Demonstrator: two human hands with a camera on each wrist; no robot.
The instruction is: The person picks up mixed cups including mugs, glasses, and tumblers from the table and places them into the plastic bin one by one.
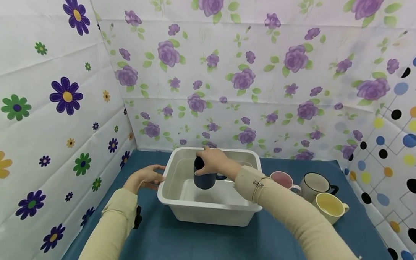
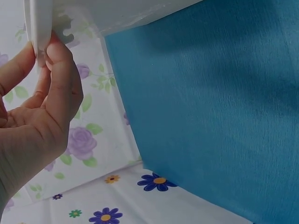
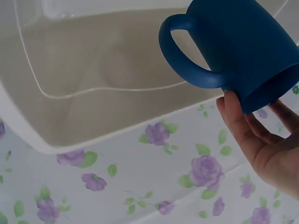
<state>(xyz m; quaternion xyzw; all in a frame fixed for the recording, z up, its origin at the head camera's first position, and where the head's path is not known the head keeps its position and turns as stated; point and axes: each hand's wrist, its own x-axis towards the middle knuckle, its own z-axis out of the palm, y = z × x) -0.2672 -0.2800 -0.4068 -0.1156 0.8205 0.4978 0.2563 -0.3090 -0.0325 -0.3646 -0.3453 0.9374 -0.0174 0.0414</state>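
My right hand [image 1: 214,161] grips a dark blue mug [image 1: 204,180] by its rim, holding it inside the white plastic basin [image 1: 210,207]. In the right wrist view the blue mug [image 3: 238,42] shows its handle, and the fingers of the right hand [image 3: 275,154] curl at the mouth end. My left hand [image 1: 148,177] is at the basin's left edge. In the left wrist view the thumb and fingers of the left hand [image 2: 44,102] pinch the basin's rim [image 2: 42,28].
Right of the basin stand a pink mug [image 1: 282,179], a white mug with dark rim and handle [image 1: 315,184] and a yellow mug [image 1: 330,207]. A blue cloth [image 1: 184,245] covers the table. Flower-patterned sheets [image 1: 206,76] rise behind and at the left, a dotted one at the right.
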